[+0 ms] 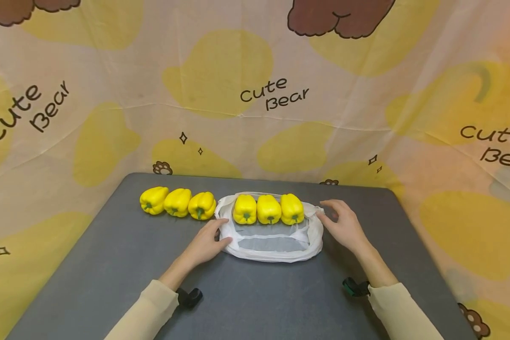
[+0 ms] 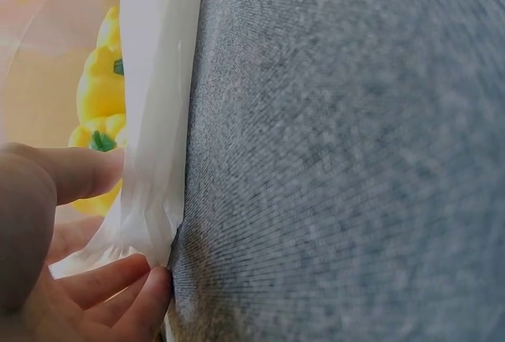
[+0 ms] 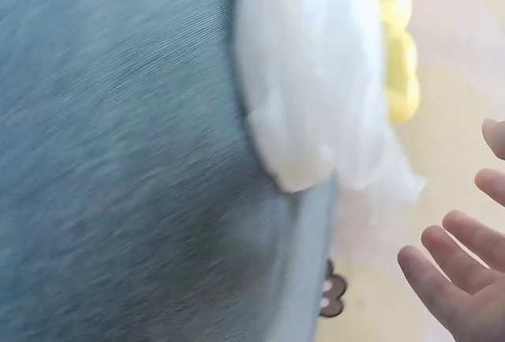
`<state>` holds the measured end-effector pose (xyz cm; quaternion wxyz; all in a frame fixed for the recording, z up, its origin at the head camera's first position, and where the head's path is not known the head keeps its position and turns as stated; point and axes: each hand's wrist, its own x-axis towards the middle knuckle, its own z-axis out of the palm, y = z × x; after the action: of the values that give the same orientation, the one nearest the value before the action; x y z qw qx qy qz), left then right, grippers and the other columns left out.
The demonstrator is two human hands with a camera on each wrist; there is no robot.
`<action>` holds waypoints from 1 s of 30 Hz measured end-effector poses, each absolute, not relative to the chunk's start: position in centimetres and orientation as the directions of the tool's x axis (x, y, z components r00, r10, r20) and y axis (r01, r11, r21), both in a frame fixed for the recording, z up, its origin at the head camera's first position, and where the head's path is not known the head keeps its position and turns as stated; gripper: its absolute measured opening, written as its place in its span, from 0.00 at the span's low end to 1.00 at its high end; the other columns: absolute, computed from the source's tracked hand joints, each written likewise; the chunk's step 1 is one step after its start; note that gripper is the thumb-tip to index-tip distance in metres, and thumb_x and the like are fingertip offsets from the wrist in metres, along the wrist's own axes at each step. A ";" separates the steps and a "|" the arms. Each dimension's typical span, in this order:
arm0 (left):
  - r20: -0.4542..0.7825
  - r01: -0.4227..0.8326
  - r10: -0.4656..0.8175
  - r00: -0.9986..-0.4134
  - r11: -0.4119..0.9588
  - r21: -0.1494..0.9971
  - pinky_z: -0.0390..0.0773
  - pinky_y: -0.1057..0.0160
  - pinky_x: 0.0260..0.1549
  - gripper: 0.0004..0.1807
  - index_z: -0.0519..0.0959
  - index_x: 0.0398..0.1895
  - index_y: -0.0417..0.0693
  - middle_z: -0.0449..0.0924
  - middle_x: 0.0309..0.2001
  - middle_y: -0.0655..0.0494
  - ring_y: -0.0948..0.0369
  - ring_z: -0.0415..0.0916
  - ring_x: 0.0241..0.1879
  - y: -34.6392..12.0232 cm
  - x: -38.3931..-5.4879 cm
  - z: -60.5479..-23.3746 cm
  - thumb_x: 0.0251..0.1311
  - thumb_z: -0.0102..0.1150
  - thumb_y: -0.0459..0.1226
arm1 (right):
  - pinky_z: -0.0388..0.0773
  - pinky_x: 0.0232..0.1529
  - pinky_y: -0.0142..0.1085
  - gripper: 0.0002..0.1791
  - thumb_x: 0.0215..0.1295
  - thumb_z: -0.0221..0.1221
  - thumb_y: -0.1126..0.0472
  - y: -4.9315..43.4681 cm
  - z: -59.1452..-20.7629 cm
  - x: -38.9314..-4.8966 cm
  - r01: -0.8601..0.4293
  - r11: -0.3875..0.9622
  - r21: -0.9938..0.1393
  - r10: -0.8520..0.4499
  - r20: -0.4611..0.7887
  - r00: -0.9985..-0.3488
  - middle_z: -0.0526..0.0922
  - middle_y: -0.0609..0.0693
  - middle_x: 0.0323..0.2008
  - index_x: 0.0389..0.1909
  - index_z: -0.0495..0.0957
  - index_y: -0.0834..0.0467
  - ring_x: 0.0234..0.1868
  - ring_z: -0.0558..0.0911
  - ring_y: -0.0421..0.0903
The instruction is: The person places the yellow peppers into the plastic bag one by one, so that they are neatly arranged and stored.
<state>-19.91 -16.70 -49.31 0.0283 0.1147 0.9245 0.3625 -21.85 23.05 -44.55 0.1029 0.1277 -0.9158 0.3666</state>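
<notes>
A white plastic bag [image 1: 276,255] lies spread on the grey table with its mouth wide. Inside it, along the far side, three yellow bell peppers [image 1: 268,209] stand in a row, stems toward me. Three more yellow bell peppers [image 1: 177,202] line up on the table left of the bag. My left hand [image 1: 205,242] touches the bag's left end, thumb and fingers spread apart at its rim; the left wrist view shows fingertips [image 2: 162,279] against the gathered plastic. Off the bag's right end, my right hand [image 1: 344,224] hovers with loosely extended fingers [image 3: 454,259] and nothing held.
The grey table [image 1: 276,302] ends at a far edge just beyond the peppers. Behind it and along both sides hangs a patterned cloth [image 1: 221,75] with bear print and lettering. Dark wrist-worn devices [image 1: 190,298] sit below both hands.
</notes>
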 end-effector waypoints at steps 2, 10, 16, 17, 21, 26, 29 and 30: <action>0.032 0.190 0.230 -0.973 0.709 0.679 0.76 0.46 0.58 0.31 0.70 0.71 0.42 0.72 0.65 0.41 0.48 0.76 0.57 -16.8 -19.9 -49.3 0.66 0.65 0.41 | 0.77 0.57 0.59 0.23 0.72 0.63 0.57 23.3 -45.0 -21.8 -0.290 0.700 -0.653 -0.153 0.260 -0.953 0.73 0.63 0.62 0.62 0.76 0.64 0.62 0.74 0.64; 0.041 0.195 0.230 -0.972 0.701 0.686 0.76 0.46 0.59 0.31 0.70 0.71 0.42 0.72 0.65 0.40 0.47 0.76 0.58 -16.8 -20.0 -49.4 0.66 0.65 0.41 | 0.79 0.54 0.58 0.25 0.70 0.64 0.57 24.1 -46.5 -21.7 -0.272 0.671 -0.689 -0.170 0.214 -0.962 0.72 0.64 0.62 0.64 0.75 0.64 0.60 0.75 0.65; 0.040 0.189 0.226 -0.973 0.690 0.699 0.77 0.47 0.58 0.31 0.70 0.71 0.41 0.72 0.65 0.40 0.47 0.77 0.58 -16.7 -19.9 -49.4 0.66 0.65 0.40 | 0.81 0.52 0.56 0.26 0.70 0.64 0.55 24.3 -47.6 -21.8 -0.235 0.681 -0.693 -0.175 0.157 -0.972 0.74 0.64 0.61 0.64 0.76 0.62 0.56 0.80 0.62; 0.040 0.188 0.225 -0.974 0.690 0.699 0.77 0.47 0.58 0.31 0.70 0.70 0.41 0.72 0.65 0.40 0.47 0.77 0.58 -16.7 -19.9 -49.4 0.66 0.65 0.40 | 0.81 0.51 0.55 0.26 0.70 0.65 0.55 24.3 -47.8 -21.8 -0.230 0.681 -0.695 -0.177 0.148 -0.973 0.74 0.64 0.61 0.64 0.76 0.62 0.55 0.81 0.62; 0.035 0.185 0.225 -0.974 0.692 0.697 0.77 0.48 0.58 0.31 0.70 0.71 0.41 0.72 0.65 0.40 0.47 0.77 0.57 -16.7 -19.8 -49.3 0.66 0.65 0.40 | 0.81 0.50 0.54 0.26 0.69 0.65 0.54 24.2 -48.1 -21.8 -0.221 0.677 -0.702 -0.198 0.115 -0.973 0.74 0.65 0.62 0.65 0.76 0.61 0.55 0.81 0.63; 0.037 0.186 0.226 -0.973 0.686 0.703 0.77 0.47 0.58 0.31 0.70 0.71 0.41 0.71 0.66 0.40 0.47 0.77 0.58 -16.7 -19.9 -49.3 0.67 0.64 0.39 | 0.81 0.50 0.53 0.28 0.69 0.64 0.51 24.1 -48.2 -21.9 -0.204 0.687 -0.697 -0.227 0.061 -0.972 0.74 0.64 0.64 0.66 0.76 0.58 0.57 0.79 0.62; 0.043 0.193 0.231 -0.972 0.680 0.708 0.77 0.47 0.59 0.31 0.70 0.71 0.41 0.70 0.66 0.39 0.46 0.76 0.59 -16.8 -19.9 -49.1 0.67 0.64 0.39 | 0.80 0.51 0.52 0.29 0.69 0.64 0.48 24.0 -48.2 -22.1 -0.184 0.699 -0.691 -0.233 0.024 -0.972 0.76 0.63 0.63 0.66 0.75 0.57 0.57 0.79 0.61; 0.044 0.196 0.234 -0.971 0.678 0.708 0.77 0.47 0.58 0.31 0.69 0.71 0.41 0.70 0.67 0.39 0.46 0.76 0.59 -16.9 -19.8 -49.1 0.67 0.64 0.39 | 0.80 0.51 0.52 0.29 0.69 0.64 0.48 24.0 -48.3 -22.1 -0.183 0.704 -0.686 -0.238 0.015 -0.971 0.76 0.63 0.62 0.67 0.75 0.57 0.57 0.79 0.60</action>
<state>-19.85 -16.88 -49.08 0.0250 0.1173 0.9158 0.3834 -22.09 23.98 -48.28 -0.0372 0.1139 -0.9223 0.3673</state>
